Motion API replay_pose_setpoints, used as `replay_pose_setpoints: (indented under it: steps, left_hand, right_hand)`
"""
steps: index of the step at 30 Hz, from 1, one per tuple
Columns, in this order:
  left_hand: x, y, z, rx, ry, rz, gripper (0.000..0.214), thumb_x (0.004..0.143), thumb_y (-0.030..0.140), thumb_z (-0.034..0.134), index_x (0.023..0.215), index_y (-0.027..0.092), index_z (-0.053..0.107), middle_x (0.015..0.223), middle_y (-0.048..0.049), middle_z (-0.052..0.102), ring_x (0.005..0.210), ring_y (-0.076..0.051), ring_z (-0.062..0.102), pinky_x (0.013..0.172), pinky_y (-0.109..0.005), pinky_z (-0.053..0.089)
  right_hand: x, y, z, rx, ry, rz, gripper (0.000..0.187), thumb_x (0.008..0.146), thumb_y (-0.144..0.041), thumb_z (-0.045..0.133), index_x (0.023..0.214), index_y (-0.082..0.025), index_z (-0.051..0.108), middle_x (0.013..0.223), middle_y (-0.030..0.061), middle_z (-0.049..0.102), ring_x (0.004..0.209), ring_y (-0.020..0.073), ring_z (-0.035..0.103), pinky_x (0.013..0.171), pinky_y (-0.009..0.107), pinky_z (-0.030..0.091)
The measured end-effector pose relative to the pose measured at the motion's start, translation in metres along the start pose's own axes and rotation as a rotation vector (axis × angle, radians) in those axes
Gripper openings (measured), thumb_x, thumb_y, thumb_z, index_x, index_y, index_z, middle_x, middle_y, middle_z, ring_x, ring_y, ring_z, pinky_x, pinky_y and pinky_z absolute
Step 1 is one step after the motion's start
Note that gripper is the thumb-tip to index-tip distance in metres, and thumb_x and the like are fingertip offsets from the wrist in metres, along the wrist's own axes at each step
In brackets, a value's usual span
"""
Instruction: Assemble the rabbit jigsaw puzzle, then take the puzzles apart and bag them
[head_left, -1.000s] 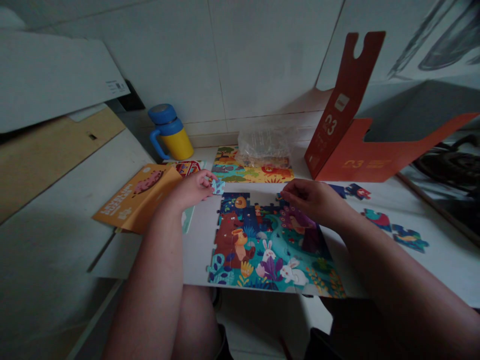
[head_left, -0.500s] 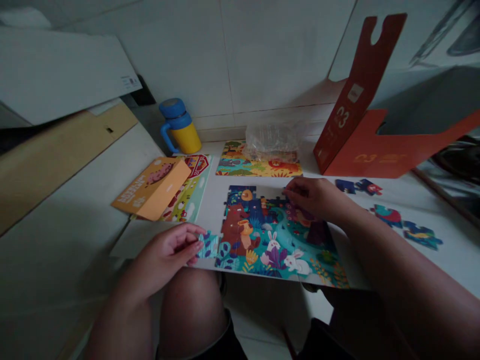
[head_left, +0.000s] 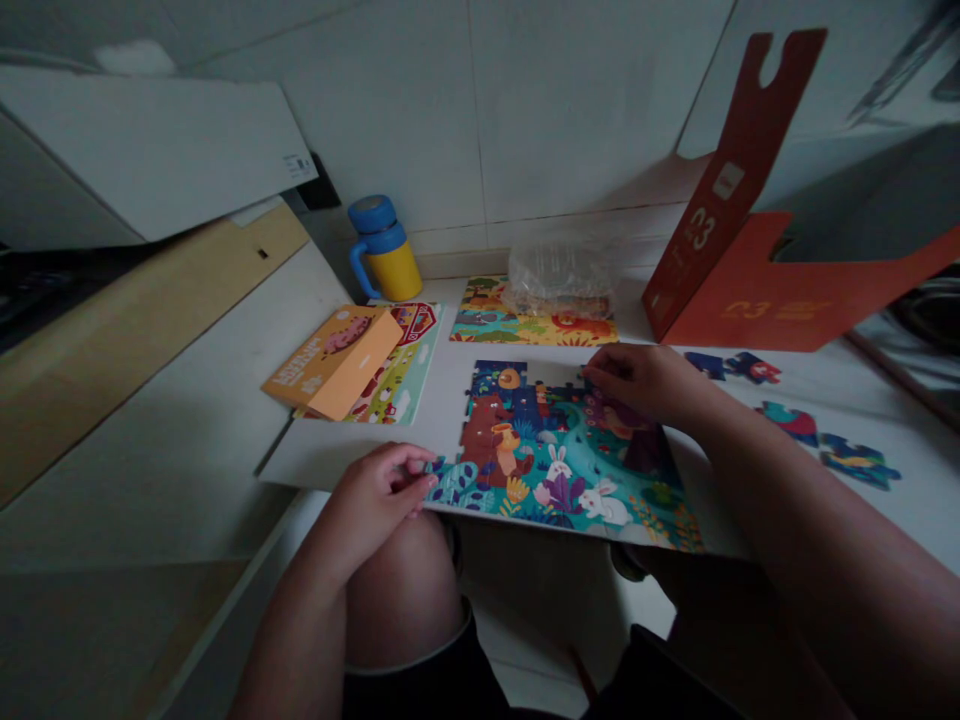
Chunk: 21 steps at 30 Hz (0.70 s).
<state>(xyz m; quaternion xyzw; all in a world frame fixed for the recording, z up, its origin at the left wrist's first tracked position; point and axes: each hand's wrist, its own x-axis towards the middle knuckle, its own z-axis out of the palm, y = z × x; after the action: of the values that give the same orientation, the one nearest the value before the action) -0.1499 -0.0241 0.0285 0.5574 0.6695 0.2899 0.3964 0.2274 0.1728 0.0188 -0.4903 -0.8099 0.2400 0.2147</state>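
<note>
Your left hand (head_left: 375,495) pinches a corner piece (head_left: 442,470) at the puzzle's (head_left: 570,460) lower-left edge, near the bench's (head_left: 337,450) front. Your right hand (head_left: 637,382) rests fingers-down on the puzzle's far edge; whether its grip clamps anything cannot be told.

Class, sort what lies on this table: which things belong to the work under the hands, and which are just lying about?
In the work: jigsaw, left hand at its near-left corner, right hand at its far edge, loose pieces to the right.
Lying about: blue-and-yellow mug, orange box, plastic bag, red card sleeve, lion picture.
</note>
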Motion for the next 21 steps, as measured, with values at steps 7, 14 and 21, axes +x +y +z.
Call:
replay_pose_setpoints:
  steps: [7,14,21]
  left_hand:
    - [-0.01,-0.005,0.011,0.439,0.229,0.503,0.017,0.1,0.03,0.069,0.112,0.028,0.081,0.118,-0.0073,0.071,0.1,-0.02,0.074,0.085,-0.032,0.063]
    - [-0.011,-0.018,0.02,0.605,0.167,0.795,0.02,0.1,0.024,0.072,0.118,0.028,0.079,0.131,-0.0054,0.078,0.118,-0.025,0.074,0.104,-0.047,0.063]
    - [-0.012,-0.029,0.017,0.567,0.203,0.81,0.019,0.096,0.023,0.078,0.115,0.024,0.077,0.133,-0.006,0.079,0.122,-0.025,0.074,0.106,-0.045,0.064]
  right_hand:
    - [0.0,-0.008,-0.001,-0.08,0.009,-0.038,0.03,0.097,-0.05,0.061,0.092,-0.023,0.073,0.07,0.0015,0.072,0.057,0.0155,0.058,0.057,0.029,0.038]
    - [0.001,-0.008,0.008,-0.122,0.02,-0.07,0.031,0.099,-0.05,0.058,0.096,-0.023,0.074,0.074,0.0018,0.074,0.061,0.016,0.06,0.061,0.029,0.038]
    - [-0.017,-0.022,-0.003,-0.298,0.082,-0.104,0.029,0.099,-0.046,0.06,0.097,-0.023,0.076,0.071,0.0027,0.073,0.059,0.0162,0.06,0.058,0.028,0.036]
